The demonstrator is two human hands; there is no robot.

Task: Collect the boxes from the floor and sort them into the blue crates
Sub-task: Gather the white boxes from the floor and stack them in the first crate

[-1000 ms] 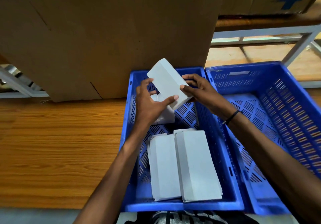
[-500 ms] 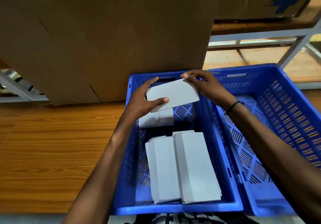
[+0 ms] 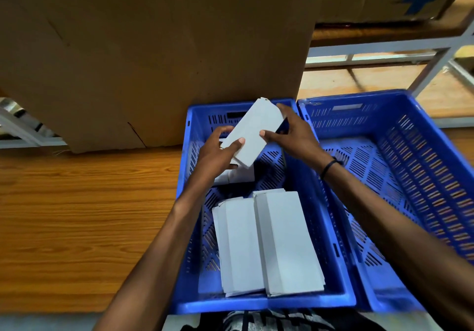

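Both hands, left hand (image 3: 218, 151) and right hand (image 3: 292, 135), grip a white box (image 3: 252, 131) above the left crate (image 3: 256, 302), which holds two flat boxes (image 3: 266, 241) near. The right crate (image 3: 410, 176) looks empty; sorting seems early.

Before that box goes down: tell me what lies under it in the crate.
A small white box lies directly beneath the held box, which both hands grip; bare crate floor shows beside it.

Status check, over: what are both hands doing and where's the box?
Left hand and right hand both grip the flat white cardboard box, tilted above the left blue plastic crate. White boxes already inside. Nothing blocking.
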